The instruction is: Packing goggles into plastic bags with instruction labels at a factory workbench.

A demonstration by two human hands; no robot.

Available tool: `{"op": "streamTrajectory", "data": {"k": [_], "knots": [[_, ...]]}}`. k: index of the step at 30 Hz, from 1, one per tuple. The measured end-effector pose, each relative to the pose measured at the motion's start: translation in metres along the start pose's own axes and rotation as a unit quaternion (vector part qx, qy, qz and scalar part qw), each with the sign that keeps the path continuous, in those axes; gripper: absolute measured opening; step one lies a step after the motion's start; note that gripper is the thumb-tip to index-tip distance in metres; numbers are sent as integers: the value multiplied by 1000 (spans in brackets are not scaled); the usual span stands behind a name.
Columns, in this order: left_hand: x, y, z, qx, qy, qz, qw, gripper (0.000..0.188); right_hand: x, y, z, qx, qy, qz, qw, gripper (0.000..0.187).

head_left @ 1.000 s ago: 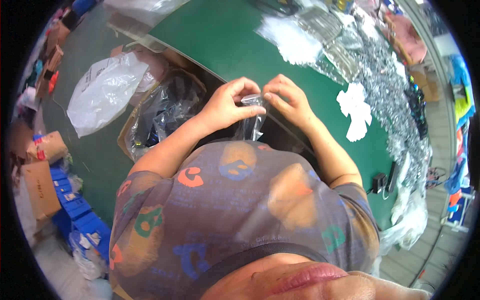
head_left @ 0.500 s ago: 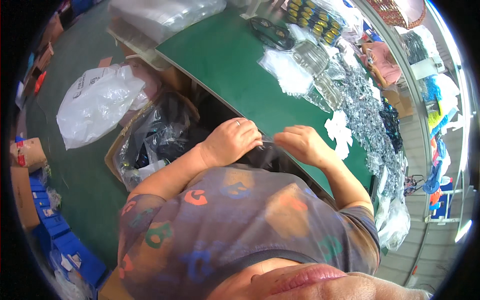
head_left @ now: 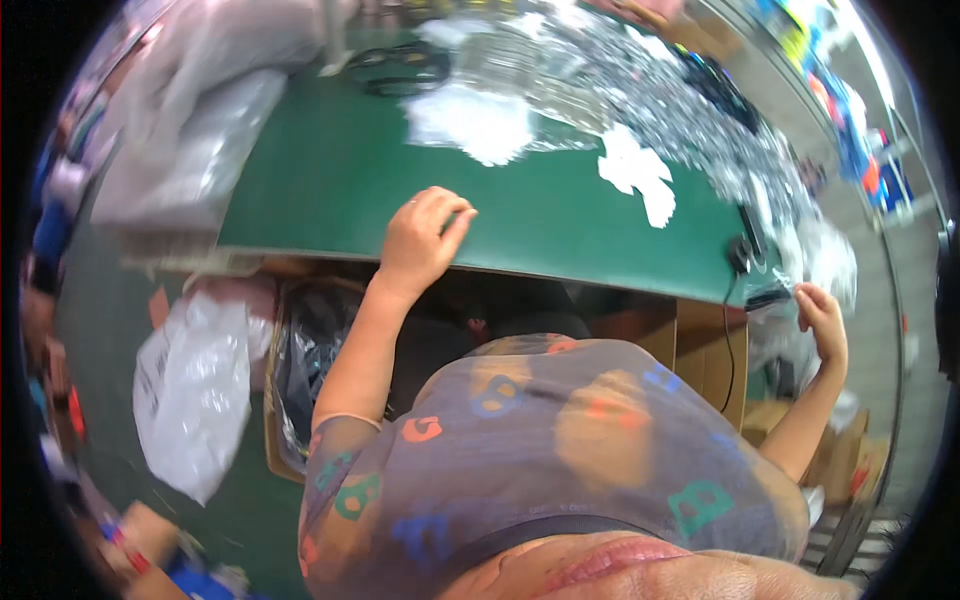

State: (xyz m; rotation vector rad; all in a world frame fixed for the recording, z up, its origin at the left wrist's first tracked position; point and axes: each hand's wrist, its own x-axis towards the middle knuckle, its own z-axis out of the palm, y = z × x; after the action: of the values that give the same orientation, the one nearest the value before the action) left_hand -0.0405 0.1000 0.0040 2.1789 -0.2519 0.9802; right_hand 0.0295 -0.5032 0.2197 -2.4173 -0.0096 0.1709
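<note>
My left hand (head_left: pixel 425 240) hovers over the front edge of the green table (head_left: pixel 350 210), fingers loosely curled with a gap to the thumb and nothing visible in them. Out at the table's right end, my right hand (head_left: pixel 822 318) has its fingertips pinched at the edge of a small clear plastic bag (head_left: pixel 768 296) with something dark inside. The bag's contents are too small and blurred to name. Just beside it, a black corded device (head_left: pixel 740 252) sits on the table corner.
White paper pieces (head_left: pixel 638 172), white sheets (head_left: pixel 470 122) and clear plastic trays (head_left: pixel 495 62) lie on the table. A long heap of clear packets (head_left: pixel 660 110) runs along its far right side. On the left are a lined carton (head_left: pixel 278 400) and a white plastic bag (head_left: pixel 195 385).
My hands were close together at the table's edge and are now far apart. The right hand has swung out to the right end; the left has moved slightly left. My view has turned.
</note>
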Motion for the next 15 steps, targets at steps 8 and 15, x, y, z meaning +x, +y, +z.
{"op": "streamTrajectory", "data": {"k": [8, 15], "knots": [[9, -1, 21, -33, -79, -99, 991, 12, -71, 201, -33, 101, 100, 310, 940, 26], [11, -7, 17, -82, -70, -111, 988, 11, 25, 156, -4, -19, 193, 178, 965, 37]]}}
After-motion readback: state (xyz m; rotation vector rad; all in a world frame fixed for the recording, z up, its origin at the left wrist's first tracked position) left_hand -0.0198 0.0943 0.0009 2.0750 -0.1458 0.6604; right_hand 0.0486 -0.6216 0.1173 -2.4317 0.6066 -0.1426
